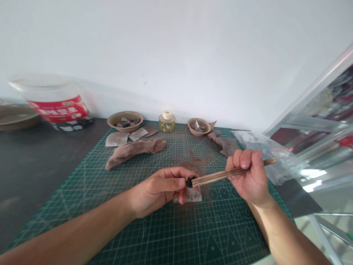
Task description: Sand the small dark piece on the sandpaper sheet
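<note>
My right hand (249,175) is closed around a thin wooden stick (212,178), long and slightly tilted, with dark lengthwise lines. Its far end passes out beyond my fist. At its left end sits a small black chip (189,182), which the fingertips of my left hand (160,189) pinch. Whether chip and stick are joined I cannot tell. Below my left fingers, a pale flat piece with reddish stains (194,195) lies on the green cutting mat (154,235), partly hidden by the hand. Reddish-brown powder (194,162) is scattered behind it.
A rolled brown cloth (136,151) lies left, near sandpaper pieces (117,140). Behind are a bowl of stones (125,121), a small jar (167,121) and a smaller bowl (199,127). A grey rag (224,143) and plastic bag (273,154) lie right; a big tub (57,105) stands left.
</note>
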{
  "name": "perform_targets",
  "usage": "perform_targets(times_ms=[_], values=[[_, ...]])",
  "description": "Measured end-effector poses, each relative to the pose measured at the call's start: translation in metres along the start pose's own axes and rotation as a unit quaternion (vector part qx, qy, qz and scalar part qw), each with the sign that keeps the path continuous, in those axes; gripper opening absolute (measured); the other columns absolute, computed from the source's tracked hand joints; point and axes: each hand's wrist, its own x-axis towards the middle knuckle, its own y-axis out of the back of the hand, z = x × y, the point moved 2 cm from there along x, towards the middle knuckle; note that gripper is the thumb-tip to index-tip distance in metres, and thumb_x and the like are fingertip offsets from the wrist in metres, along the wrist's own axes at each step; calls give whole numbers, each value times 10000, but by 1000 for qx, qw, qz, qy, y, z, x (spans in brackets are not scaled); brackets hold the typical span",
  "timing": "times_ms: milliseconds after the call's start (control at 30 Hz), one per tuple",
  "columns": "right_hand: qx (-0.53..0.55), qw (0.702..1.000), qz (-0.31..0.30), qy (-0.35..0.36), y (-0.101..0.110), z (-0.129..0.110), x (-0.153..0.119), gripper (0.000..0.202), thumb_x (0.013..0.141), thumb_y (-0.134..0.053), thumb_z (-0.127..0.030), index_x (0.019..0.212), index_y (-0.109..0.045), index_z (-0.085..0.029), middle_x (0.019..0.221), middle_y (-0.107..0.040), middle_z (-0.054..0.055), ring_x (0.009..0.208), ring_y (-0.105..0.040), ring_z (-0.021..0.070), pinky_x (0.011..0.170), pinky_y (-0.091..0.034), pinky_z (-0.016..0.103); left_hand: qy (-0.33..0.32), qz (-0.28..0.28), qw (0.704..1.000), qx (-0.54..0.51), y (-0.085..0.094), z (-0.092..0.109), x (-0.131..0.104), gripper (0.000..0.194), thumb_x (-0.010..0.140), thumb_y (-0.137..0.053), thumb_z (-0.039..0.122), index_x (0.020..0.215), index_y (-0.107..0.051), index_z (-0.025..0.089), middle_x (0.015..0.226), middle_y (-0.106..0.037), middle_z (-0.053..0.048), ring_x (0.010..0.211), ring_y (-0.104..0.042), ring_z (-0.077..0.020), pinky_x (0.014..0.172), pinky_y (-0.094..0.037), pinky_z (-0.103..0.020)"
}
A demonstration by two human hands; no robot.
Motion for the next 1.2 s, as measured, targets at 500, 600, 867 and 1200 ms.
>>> perform_targets(times_ms=[500, 600, 867, 1200], values=[[15, 1000, -9, -4, 0, 3, 0, 429, 1031, -472, -489, 694, -546, -235, 617, -431, -37, 485, -467, 115, 410, -407, 236, -1, 2, 1000, 16, 2, 0, 0, 271, 757, -842, 297, 982, -765, 168, 801, -697, -31, 609, -626, -110, 574, -451, -223], [6, 1000, 5, -20, 0, 3, 0, 444, 1013, -492, -524, 678, -528, -234, 597, -410, -43, 468, -446, 114, 407, -405, 238, -4, 2, 1000, 20, 1, 1, 0, 269, 757, -840, 299, 979, -766, 168, 827, -705, -36, 615, -626, -110, 574, -447, -224], [3, 1000, -4, -24, 0, 3, 0, 451, 1000, -513, -536, 671, -512, -227, 605, -410, -46, 458, -450, 108, 386, -392, 227, -2, -6, 1000, 11, 1, 0, 0, 263, 765, -834, 295, 985, -770, 166, 831, -708, -41, 613, -626, -113, 568, -456, -229], [-5, 1000, 25, 17, -2, -9, 16, 443, 998, -541, -503, 655, -525, -223, 584, -418, -47, 465, -467, 104, 412, -407, 240, -13, 34, 999, 22, 3, 0, 4, 287, 778, -809, 327, 977, -745, 130, 862, -695, -56, 586, -589, -95, 570, -429, -229]])
